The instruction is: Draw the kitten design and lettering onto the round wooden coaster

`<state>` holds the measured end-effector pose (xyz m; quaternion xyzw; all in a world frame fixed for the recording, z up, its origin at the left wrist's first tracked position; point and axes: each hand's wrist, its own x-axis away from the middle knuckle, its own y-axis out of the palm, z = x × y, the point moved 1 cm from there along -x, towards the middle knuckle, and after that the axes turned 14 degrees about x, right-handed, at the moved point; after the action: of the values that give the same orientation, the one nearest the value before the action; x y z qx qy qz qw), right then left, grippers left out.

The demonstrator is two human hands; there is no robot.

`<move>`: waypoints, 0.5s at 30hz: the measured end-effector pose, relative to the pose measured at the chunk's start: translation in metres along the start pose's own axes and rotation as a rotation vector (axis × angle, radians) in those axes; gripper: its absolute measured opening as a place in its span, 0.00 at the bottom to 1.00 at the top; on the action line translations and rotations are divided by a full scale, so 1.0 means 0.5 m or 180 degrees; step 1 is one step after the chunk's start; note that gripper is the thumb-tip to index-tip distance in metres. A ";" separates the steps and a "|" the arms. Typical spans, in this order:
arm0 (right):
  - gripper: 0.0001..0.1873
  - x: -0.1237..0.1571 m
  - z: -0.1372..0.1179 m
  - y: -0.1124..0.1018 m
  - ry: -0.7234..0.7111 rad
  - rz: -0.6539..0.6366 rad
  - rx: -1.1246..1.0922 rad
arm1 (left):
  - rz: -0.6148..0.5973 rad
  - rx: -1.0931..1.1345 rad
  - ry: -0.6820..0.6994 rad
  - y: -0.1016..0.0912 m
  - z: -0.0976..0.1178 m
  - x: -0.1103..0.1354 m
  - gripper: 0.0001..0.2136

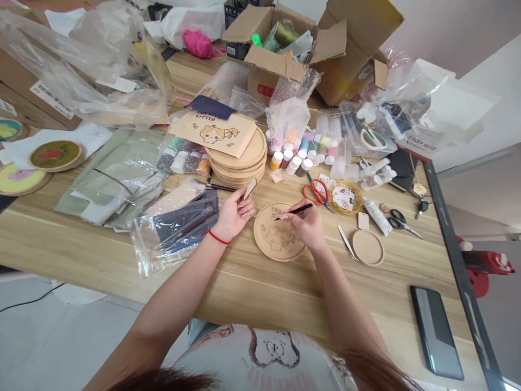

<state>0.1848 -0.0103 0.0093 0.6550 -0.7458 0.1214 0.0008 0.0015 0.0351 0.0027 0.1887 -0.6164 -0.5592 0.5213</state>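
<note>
Bright, diffuse light fills the scene from an unseen source. A pale sheen lies on the bench [402, 266] at right; soft shadow darkens it near the shirt [228, 353]. Highlights streak the clear bag [52, 60] at far left. Lines on the round board [279, 239] look soft; wide-angle distortion stretches the edges.

My right hand [306, 224] hides part of the drawing [279, 239] on the wooden disc [269, 224]. The left edge cuts off a cardboard box [24, 99], and the white tube's [376, 215] print (too tiny) defeats me.
</note>
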 end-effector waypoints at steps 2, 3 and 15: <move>0.21 0.014 -0.001 -0.017 0.0141 0.0066 -0.0110 | 0.0008 -0.0013 -0.0008 -0.001 0.000 -0.001 0.12; 0.21 0.022 0.000 -0.026 0.0206 0.0104 -0.0145 | 0.0012 -0.0019 -0.0012 -0.001 0.001 -0.001 0.12; 0.21 0.096 0.038 -0.075 0.0440 0.0231 -0.0164 | 0.0043 -0.0076 -0.0018 0.001 0.000 -0.001 0.14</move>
<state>0.2176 -0.0648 0.0055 0.6174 -0.7701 0.1470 0.0647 0.0018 0.0357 0.0029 0.1768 -0.6125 -0.5634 0.5255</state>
